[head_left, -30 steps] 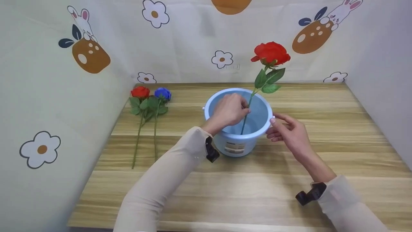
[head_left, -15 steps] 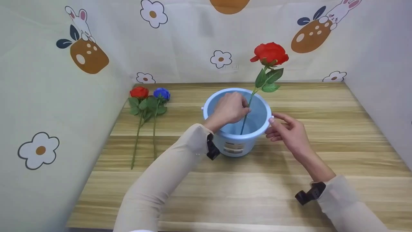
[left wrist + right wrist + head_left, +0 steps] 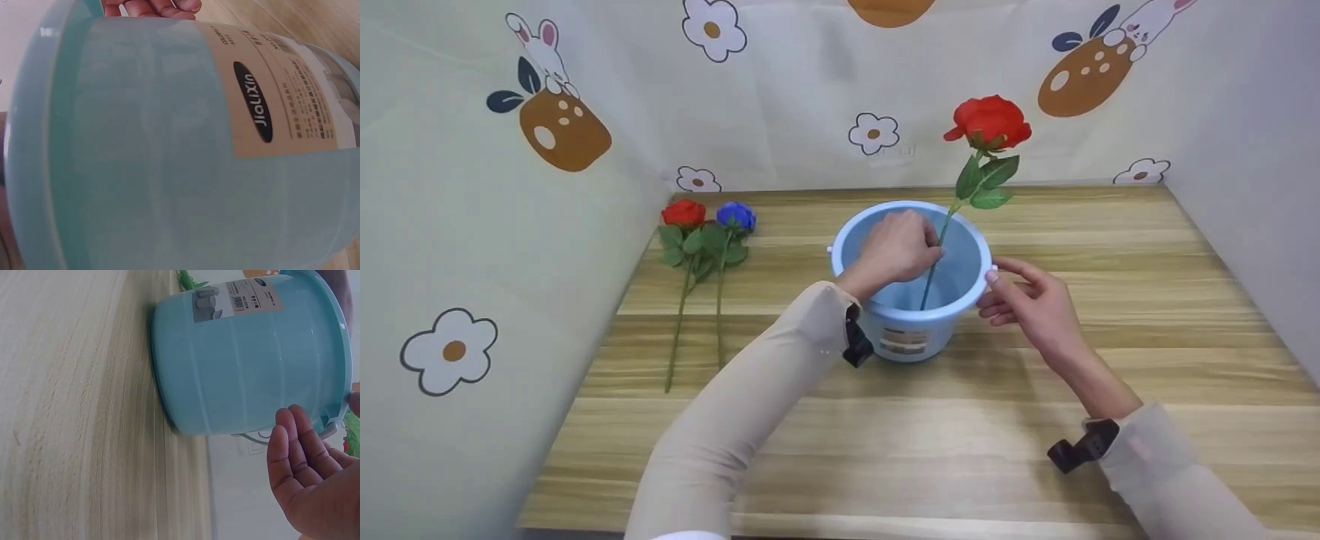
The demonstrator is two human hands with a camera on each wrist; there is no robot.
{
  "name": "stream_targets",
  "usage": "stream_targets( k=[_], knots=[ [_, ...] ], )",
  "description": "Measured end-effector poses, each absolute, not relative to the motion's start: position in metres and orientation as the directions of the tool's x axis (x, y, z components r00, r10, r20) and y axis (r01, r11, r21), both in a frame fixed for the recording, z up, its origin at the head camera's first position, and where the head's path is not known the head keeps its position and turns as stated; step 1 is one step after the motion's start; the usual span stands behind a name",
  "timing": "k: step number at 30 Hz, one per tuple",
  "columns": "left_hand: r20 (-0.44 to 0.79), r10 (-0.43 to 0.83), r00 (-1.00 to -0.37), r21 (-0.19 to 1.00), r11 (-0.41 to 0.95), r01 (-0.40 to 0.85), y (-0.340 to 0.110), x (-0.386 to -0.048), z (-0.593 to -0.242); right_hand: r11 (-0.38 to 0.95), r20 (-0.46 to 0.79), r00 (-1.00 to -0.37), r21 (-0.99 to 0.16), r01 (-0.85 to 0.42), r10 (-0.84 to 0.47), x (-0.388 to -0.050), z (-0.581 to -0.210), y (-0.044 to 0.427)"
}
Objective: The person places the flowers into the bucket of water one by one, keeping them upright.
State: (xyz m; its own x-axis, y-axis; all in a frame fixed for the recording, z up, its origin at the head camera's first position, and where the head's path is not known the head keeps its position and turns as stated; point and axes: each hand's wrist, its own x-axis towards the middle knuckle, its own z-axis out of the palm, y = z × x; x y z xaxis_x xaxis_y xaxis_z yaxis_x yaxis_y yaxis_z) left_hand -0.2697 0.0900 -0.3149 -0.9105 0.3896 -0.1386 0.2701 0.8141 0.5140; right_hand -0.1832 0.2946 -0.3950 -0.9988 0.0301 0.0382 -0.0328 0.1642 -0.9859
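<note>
In the head view a light blue bucket (image 3: 915, 337) stands upright on the wooden table. My left hand (image 3: 896, 244) reaches over its rim and pinches the green stem of a red rose (image 3: 990, 124). The rose leans right, bloom well above the rim and lower stem inside the bucket. At the bucket's right side, my right hand (image 3: 1035, 300) holds the rim by the side knob with thumb and forefinger. Its other fingers (image 3: 284, 444) lie loosely near the outer wall in the right wrist view. The bucket wall and its paper label (image 3: 270, 95) fill the left wrist view.
Left of the bucket, another red rose (image 3: 684, 214) and a blue rose (image 3: 736, 216) lie side by side on the table (image 3: 960, 465), stems toward the front. Patterned cloth walls (image 3: 780, 97) enclose the table at the back and sides.
Both hands keep their hold on the rose stem and the bucket rim. The view has shifted very slightly; nothing else visibly moves.
</note>
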Motion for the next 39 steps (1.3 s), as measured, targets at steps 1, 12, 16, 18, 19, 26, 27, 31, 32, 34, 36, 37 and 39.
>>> stream_targets(
  k=[1,12,16,18,19,26,27,31,32,34,36,37,39],
  knots=[
    [-0.137,0.387,-0.912,0.515,0.814,0.268,0.091,-0.270,-0.316,0.167,0.038,-0.999,-0.985,-0.033,0.030,-0.183,-0.395,0.295],
    [-0.115,0.392,-0.913,0.504,0.815,0.286,0.097,-0.281,-0.328,0.159,0.034,-0.999,-0.987,-0.028,0.032,-0.183,-0.394,0.295],
    [-0.123,0.401,-0.908,0.488,0.821,0.297,0.101,-0.295,-0.342,0.150,0.037,-0.999,-0.988,-0.031,0.036,-0.184,-0.395,0.294],
    [-0.132,0.407,-0.904,0.489,0.820,0.298,0.102,-0.299,-0.346,0.160,0.037,-0.999,-0.987,-0.030,0.036,-0.183,-0.395,0.294],
    [-0.133,0.406,-0.904,0.483,0.823,0.299,0.103,-0.301,-0.347,0.163,0.037,-0.999,-0.986,-0.030,0.036,-0.183,-0.395,0.294],
    [-0.156,0.407,-0.900,0.473,0.831,0.293,0.103,-0.292,-0.338,0.166,0.041,-0.998,-0.986,-0.033,0.044,-0.183,-0.395,0.295],
    [-0.162,0.402,-0.901,0.476,0.832,0.286,0.104,-0.291,-0.337,0.168,0.042,-0.998,-0.985,-0.033,0.045,-0.182,-0.395,0.295],
    [-0.169,0.392,-0.904,0.472,0.838,0.275,0.104,-0.283,-0.332,0.178,0.041,-0.998,-0.983,-0.032,0.044,-0.183,-0.395,0.295],
    [-0.168,0.392,-0.905,0.470,0.839,0.276,0.105,-0.282,-0.332,0.180,0.040,-0.998,-0.983,-0.032,0.044,-0.183,-0.395,0.294],
    [-0.165,0.404,-0.900,0.471,0.834,0.288,0.104,-0.278,-0.329,0.185,0.040,-0.998,-0.982,-0.031,0.044,-0.183,-0.395,0.294],
    [-0.162,0.419,-0.894,0.479,0.825,0.300,0.104,-0.275,-0.328,0.187,0.041,-0.998,-0.982,-0.032,0.045,-0.183,-0.395,0.294],
    [-0.164,0.417,-0.894,0.476,0.827,0.298,0.105,-0.278,-0.332,0.188,0.041,-0.998,-0.982,-0.032,0.045,-0.183,-0.396,0.294],
    [-0.163,0.419,-0.893,0.475,0.827,0.301,0.107,-0.282,-0.337,0.184,0.043,-0.998,-0.982,-0.034,0.045,-0.183,-0.396,0.294]
  ],
)
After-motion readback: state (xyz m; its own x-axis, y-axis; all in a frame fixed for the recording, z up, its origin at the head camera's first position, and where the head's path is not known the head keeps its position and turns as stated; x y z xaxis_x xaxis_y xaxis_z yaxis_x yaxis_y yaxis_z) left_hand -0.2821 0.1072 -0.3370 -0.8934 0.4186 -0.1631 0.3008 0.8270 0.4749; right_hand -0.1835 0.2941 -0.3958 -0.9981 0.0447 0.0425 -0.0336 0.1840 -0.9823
